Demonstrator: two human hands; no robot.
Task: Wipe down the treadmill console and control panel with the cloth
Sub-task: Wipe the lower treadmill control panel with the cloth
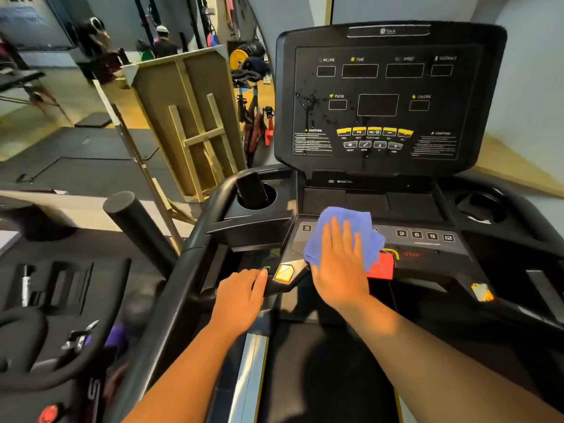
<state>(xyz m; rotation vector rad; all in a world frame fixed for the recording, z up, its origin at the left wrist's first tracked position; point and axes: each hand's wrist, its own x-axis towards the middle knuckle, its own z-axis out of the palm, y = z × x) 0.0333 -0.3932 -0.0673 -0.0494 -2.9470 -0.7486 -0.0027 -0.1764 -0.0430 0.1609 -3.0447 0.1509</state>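
Cloth [345, 233] | flat under right hand [338, 264] fingers [335, 233] | on control panel [427, 242]

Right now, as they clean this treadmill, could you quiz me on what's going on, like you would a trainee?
1. True or false: the right hand presses the blue cloth flat on the control panel.
2. What does the left hand rest on: A) the cloth, B) the treadmill's black frame near the yellow button, C) the cup holder?
3. What marks the upper display on its left side?

Key: 1 true; 2 B; 3 dark spatter spots.
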